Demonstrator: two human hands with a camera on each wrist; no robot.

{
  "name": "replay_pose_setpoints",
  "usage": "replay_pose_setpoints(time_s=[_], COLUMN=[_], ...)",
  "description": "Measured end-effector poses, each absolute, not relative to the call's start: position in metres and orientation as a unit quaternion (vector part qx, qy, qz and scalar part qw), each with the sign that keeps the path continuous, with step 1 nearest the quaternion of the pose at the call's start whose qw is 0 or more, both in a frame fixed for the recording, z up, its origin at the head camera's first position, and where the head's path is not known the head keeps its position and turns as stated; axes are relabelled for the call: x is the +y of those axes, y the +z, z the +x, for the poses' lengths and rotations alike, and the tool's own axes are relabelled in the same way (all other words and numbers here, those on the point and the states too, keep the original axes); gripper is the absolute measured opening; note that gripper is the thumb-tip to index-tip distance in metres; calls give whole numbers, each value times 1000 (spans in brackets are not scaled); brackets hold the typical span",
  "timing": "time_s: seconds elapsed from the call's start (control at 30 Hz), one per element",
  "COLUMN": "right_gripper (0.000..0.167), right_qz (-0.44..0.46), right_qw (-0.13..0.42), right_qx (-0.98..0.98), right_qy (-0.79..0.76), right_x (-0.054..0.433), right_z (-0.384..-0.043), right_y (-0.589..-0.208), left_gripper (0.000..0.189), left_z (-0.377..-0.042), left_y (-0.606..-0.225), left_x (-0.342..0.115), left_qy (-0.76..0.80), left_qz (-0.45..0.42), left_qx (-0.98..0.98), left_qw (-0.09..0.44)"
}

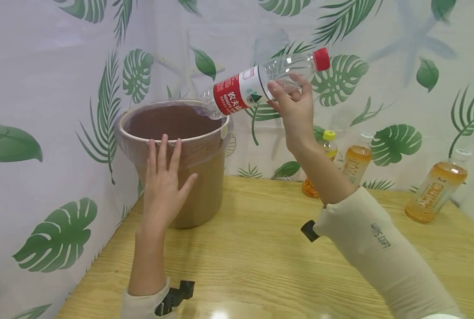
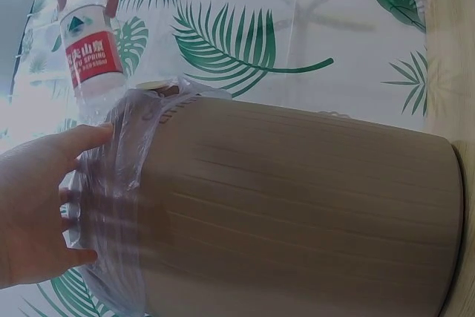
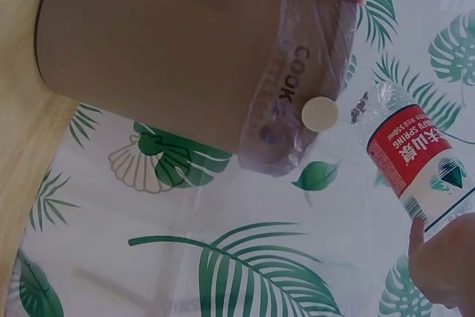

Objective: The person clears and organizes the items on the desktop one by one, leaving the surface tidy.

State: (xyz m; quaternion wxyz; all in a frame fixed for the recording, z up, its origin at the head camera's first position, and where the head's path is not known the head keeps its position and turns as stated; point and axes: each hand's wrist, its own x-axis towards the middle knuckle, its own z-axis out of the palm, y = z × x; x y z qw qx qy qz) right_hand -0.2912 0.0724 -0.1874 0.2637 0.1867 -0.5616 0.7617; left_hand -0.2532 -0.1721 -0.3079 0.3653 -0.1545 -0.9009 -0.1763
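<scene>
A clear plastic water bottle (image 1: 241,88) with a red cap and a red-and-white label is held by my right hand (image 1: 294,104), which grips it near the cap end. The bottle slants, its base low at the right of the rim of a brown trash bin (image 1: 197,190). A thin plastic bag (image 2: 119,183) lines the bin and folds over its rim. My left hand (image 1: 163,186) rests with spread, straight fingers against the bin's near rim. In the right wrist view the bottle's base (image 3: 378,102) shows beside the bagged rim. The bin's bottom is hidden.
Behind my right forearm stand a yellow-capped bottle (image 1: 329,137) and a white-capped bottle of orange drink (image 1: 358,157). Another such bottle (image 1: 436,190) stands farther right. The wooden table (image 1: 253,248) meets leaf-patterned sheeting (image 1: 61,186) at the left and back.
</scene>
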Motion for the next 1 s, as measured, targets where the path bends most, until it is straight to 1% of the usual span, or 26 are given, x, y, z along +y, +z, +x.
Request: replay_pose_setpoints(time_s=[0.3,0.5,0.8,1.0], right_gripper=[63,65,68,69], right_qz=[183,179,178,184], right_qw=[232,220,208,194], right_qx=[-607,-644,-726,-748], right_qy=[738,710,631,608], right_x=[43,27,15,12], right_z=[-309,-319,-329,-332], right_y=[-194,-198,-207,-214], left_gripper=[79,79,81,81], left_z=[-255,-254,-255,-255], left_y=[-309,-308,-306,-307], left_x=[-173,-173,-173,-173], left_qy=[-178,-179,-180,-182], left_qz=[-152,-150,-152,-154], left_qx=[-903,-903,-902,-903], left_qw=[361,360,363,358])
